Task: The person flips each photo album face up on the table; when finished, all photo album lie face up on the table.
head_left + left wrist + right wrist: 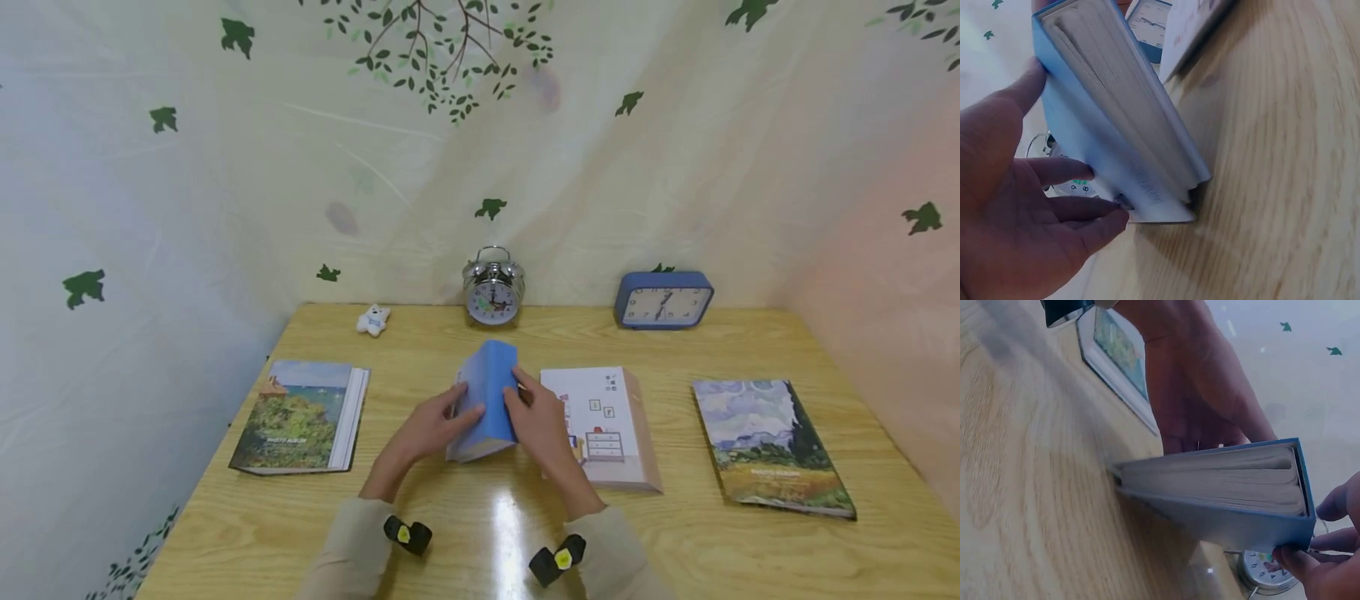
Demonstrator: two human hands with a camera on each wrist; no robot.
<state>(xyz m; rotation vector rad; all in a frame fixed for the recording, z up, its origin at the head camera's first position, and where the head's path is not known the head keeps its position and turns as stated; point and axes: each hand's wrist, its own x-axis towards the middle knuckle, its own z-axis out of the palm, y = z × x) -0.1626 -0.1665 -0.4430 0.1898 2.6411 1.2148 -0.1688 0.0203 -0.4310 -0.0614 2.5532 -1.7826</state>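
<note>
Between the two hands a thick blue photo album (499, 396) stands tilted on its lower edge over the table, spine turned up and to the right. My left hand (429, 427) grips it from the left, with the thumb near the spine and the fingers against the pale cover (1088, 134). On the other side my right hand (540, 421) holds the spine edge between thumb and fingers, as the right wrist view shows at the album's corner (1300, 534). The page block (1222, 481) looks closed between the covers.
A white album with a drawn room (600, 425) lies just right of the hands. Landscape photo albums lie at far left (300, 417) and far right (772, 450). Along the back stand a small white bear figure (372, 320), a silver alarm clock (493, 296) and a blue clock (665, 302).
</note>
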